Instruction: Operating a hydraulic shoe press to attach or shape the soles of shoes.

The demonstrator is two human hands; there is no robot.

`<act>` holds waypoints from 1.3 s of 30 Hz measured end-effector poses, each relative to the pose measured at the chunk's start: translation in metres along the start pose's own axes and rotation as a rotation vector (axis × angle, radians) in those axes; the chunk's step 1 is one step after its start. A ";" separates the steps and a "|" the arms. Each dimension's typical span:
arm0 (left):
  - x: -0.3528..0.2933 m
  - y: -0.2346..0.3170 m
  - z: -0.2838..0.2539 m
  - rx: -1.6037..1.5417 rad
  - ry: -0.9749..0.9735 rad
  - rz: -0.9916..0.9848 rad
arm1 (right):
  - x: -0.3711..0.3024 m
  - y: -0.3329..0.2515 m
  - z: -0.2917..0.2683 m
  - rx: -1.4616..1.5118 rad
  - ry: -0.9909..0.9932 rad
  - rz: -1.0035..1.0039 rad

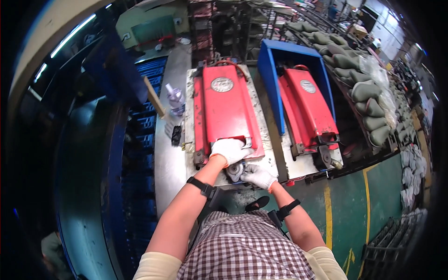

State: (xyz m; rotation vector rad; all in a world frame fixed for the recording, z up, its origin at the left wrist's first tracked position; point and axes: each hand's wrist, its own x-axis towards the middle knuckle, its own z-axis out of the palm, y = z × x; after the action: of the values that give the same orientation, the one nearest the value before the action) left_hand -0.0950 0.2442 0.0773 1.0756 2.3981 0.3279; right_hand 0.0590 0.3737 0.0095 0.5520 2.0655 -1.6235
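Two long red metal machine units lie side by side. At the front end of the nearer-left red unit [226,107], my left hand [228,151], in a white glove, is closed over the edge by a metal bracket; its fingertips are partly hidden. My right hand [259,176], gloved too, pinches the side of a grey metal fitting [234,171] with a round centre, just below that edge. A pale, stained base plate [265,161] carries the left unit. The second red unit [309,100] sits partly within a blue metal hood.
A pale metal bench [167,161] on the left bears a clear spray bottle [176,99] and a small black object [176,135]. The blue hood [266,79] stands far right. Racks of grey-green foot-shaped forms [366,91] line the right. Yellow lines [328,210] mark the green floor.
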 end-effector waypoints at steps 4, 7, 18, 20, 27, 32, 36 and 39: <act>0.001 0.005 -0.001 0.019 -0.030 -0.005 | 0.004 0.010 -0.001 0.004 0.021 -0.028; 0.001 0.008 -0.004 0.016 -0.040 -0.009 | 0.009 0.018 -0.001 0.035 0.041 -0.030; 0.000 0.007 -0.004 -0.011 -0.023 -0.019 | 0.023 0.033 0.000 0.042 0.034 -0.048; 0.001 0.006 -0.001 -0.010 -0.007 -0.008 | 0.021 0.033 0.000 0.050 0.047 -0.014; 0.003 0.006 -0.002 -0.004 -0.008 -0.005 | 0.022 0.032 -0.001 0.057 0.016 -0.024; 0.001 0.005 -0.002 -0.017 0.009 0.008 | 0.028 0.043 -0.002 0.035 0.040 -0.088; -0.001 0.007 0.001 -0.017 0.018 -0.009 | 0.021 0.035 0.001 0.126 0.029 -0.181; -0.002 0.005 0.001 -0.009 0.021 -0.016 | 0.002 0.010 -0.001 -0.031 0.014 0.032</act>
State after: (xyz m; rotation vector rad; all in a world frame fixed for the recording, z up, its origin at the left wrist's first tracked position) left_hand -0.0902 0.2456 0.0786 1.0537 2.4200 0.3452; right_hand 0.0626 0.3772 0.0009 0.5847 2.0776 -1.5711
